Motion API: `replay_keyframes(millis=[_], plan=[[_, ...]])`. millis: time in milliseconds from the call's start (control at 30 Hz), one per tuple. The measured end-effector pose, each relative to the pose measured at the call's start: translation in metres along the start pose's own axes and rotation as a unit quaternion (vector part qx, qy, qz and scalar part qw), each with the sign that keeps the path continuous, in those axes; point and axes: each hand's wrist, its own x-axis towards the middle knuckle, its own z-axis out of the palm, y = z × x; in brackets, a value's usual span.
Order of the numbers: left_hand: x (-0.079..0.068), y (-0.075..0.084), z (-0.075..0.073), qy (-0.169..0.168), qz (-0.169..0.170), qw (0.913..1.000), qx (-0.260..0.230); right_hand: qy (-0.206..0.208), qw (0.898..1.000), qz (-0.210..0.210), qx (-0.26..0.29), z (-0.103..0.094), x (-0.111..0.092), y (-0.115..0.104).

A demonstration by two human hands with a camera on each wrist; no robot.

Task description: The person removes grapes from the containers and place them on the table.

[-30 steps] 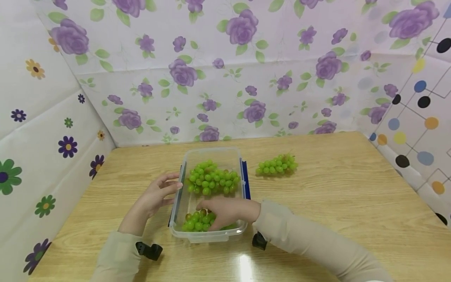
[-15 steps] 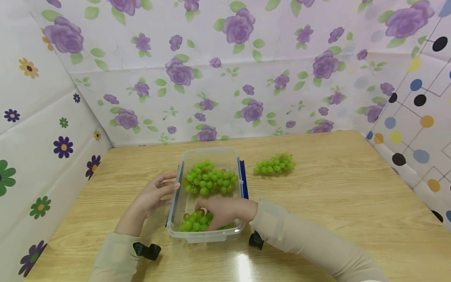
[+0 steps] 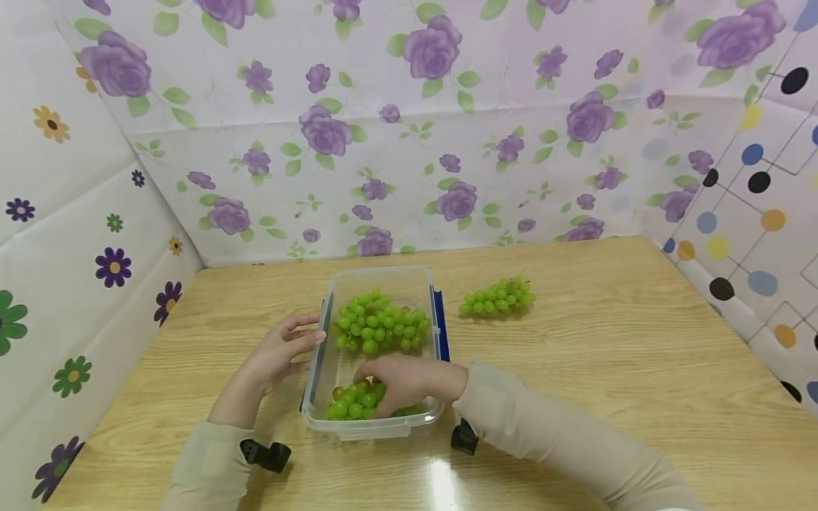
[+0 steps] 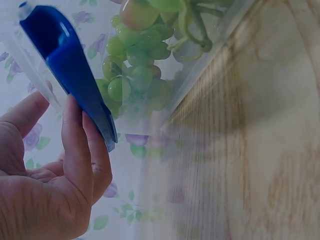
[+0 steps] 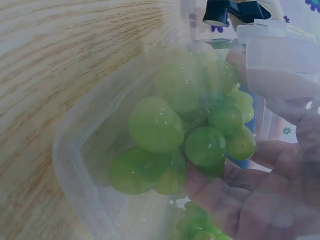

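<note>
A clear plastic food box (image 3: 341, 426) with blue side latches stands on the table, lidless. My left hand (image 3: 277, 355) holds its left side; in the left wrist view the thumb meets the rim and fingers lie against the blue latch (image 4: 75, 70). Inside the box's near end, my right hand (image 3: 405, 383) grips a bunch of green grapes (image 3: 354, 401). Through the box wall in the right wrist view, fingers (image 5: 215, 200) show against these grapes (image 5: 205, 145). Green grapes (image 3: 377, 326) also lie in the far half of the box.
Another bunch of green grapes (image 3: 498, 297) lies on the wooden table (image 3: 607, 341), right of the box. Flowered sheets (image 3: 358, 177) hang behind and at the left, and a dotted sheet (image 3: 760, 234) hangs at the right. Each wrist carries a black camera mount (image 3: 267, 455).
The head view has swung slightly, so everything sits a little further left in it. Both hands, the box and the grapes keep the same places relative to each other.
</note>
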Motion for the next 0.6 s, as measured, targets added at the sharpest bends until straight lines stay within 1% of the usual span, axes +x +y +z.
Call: replay_keyframes(millis=[433, 600], plan=[[0.0004, -0.0007, -0.0002, -0.007, 0.0, 1.0, -0.004, 0.026, 0.999, 0.013, 0.024, 0.001, -0.0009, 0.0], [-0.0001, 0.0001, 0.0001, -0.009, -0.003, 0.9999, -0.004, 0.032, 0.999, 0.007, 0.03, 0.0007, -0.0026, -0.0006]])
